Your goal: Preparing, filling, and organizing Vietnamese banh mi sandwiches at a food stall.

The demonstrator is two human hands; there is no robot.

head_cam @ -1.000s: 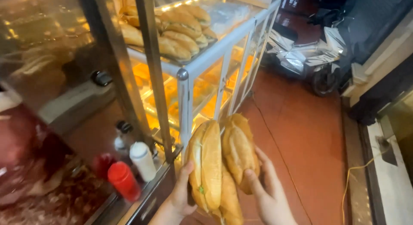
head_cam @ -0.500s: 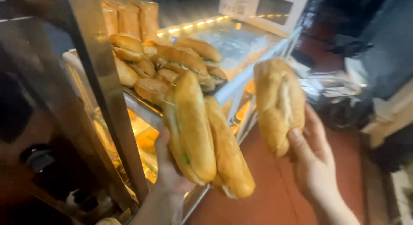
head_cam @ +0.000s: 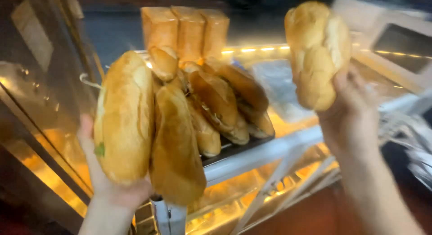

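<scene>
Since the frame half a second before, both hands had risen and the view had swung nearer the glass display case [head_cam: 252, 158], so the stacked loaves came up level with the held bread. The left hand [head_cam: 112, 185] was closed from below around two long filled rolls [head_cam: 148, 131], its fingers wrapped behind the outer one, where a green leaf showed at the slit; the second roll leaned against the first and hung past the palm with little under it. Just beyond that grip lay the heap of baguettes [head_cam: 220, 104] on the case's top tray, with three square loaves [head_cam: 189, 30] standing behind. The right hand [head_cam: 351, 113] was clamped on the lower end of a short crusty roll [head_cam: 317, 50], held upright and well clear of the heap. The inner long roll looked likeliest to slide out, since only pressure from its neighbour kept it, and a tilt could spill filling.
</scene>
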